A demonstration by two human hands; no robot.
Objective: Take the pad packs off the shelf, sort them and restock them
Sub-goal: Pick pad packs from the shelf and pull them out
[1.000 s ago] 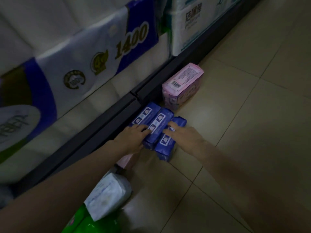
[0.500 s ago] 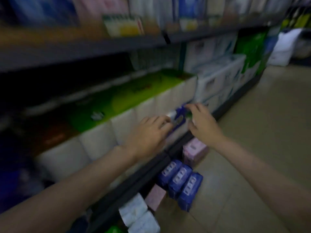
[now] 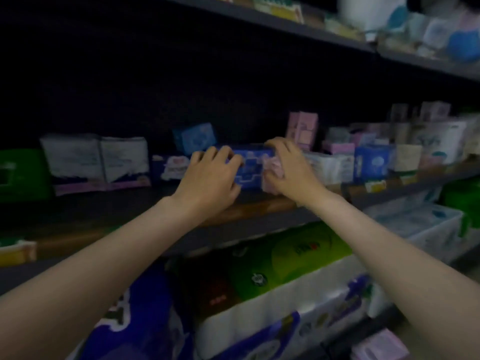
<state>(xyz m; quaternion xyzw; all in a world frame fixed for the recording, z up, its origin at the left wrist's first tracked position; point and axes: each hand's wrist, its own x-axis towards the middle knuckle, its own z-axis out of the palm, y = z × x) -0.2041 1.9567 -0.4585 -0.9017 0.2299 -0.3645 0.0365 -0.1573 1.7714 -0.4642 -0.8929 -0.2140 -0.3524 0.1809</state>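
Both my hands reach onto the middle shelf [image 3: 259, 207]. My left hand [image 3: 210, 178] curls round the left end of a blue pad pack [image 3: 250, 168] standing at the shelf's front. My right hand [image 3: 285, 167] grips the right end of that pack together with a pink pack [image 3: 271, 170] beside it. More pad packs line the shelf: white ones [image 3: 96, 162] at the left, a blue one [image 3: 194, 137] behind, tall pink ones [image 3: 302, 129] and a blue box [image 3: 371, 162] to the right. The view is dim and blurred.
Large toilet-paper bundles [image 3: 272, 315] fill the shelf below. A green pack [image 3: 20, 175] stands at the far left. The upper shelf [image 3: 285, 24] carries more goods. A pink pack [image 3: 379, 346] lies on the floor at the lower right.
My view has swung up from the floor to the middle shelf. Both hands left the blue packs on the floor, rose, and now grip packs on the shelf.
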